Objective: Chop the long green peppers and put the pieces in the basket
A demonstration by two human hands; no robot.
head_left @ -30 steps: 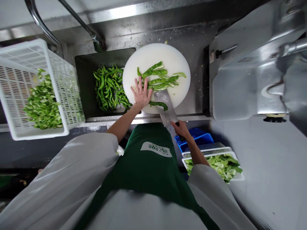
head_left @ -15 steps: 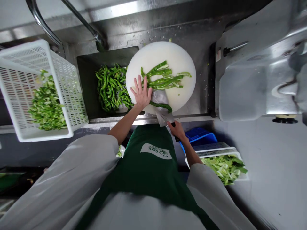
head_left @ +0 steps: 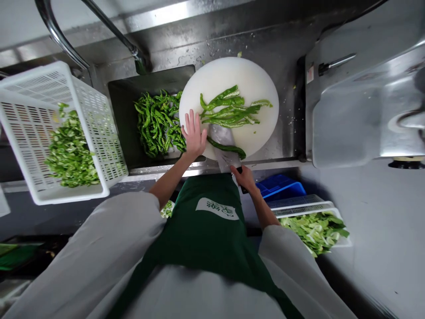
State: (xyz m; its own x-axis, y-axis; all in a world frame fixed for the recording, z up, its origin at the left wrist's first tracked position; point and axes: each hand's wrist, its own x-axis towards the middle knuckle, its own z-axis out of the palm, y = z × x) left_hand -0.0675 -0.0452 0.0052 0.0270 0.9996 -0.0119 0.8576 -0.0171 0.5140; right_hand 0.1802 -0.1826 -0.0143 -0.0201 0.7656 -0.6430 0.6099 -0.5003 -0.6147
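Observation:
My right hand (head_left: 245, 178) is closed around the handle of a wide-bladed kitchen knife (head_left: 222, 134). The blade lies nearly flat over the near edge of the round white cutting board (head_left: 255, 75). A whole long green pepper (head_left: 229, 147) rests across the blade. My left hand (head_left: 195, 138) is open, fingers stretched out, over the board's left near edge beside the pepper's left end; whether it touches the pepper I cannot tell. Farther up the board lie several split green peppers (head_left: 229, 114), pale inside.
A sink basin (head_left: 121, 110) left of the board holds a heap of whole green peppers (head_left: 157, 122). Farther left, a white basket (head_left: 108, 133) contains cut greens (head_left: 71, 155). A faucet (head_left: 141, 60) rises behind. Below right are a blue crate (head_left: 282, 186) and a basket of leaves (head_left: 318, 232).
My left hand has drawn back slightly towards the board's near left edge, its fingers closer together. The knife and pepper hold nearly the same place, while the whole view has shifted a little.

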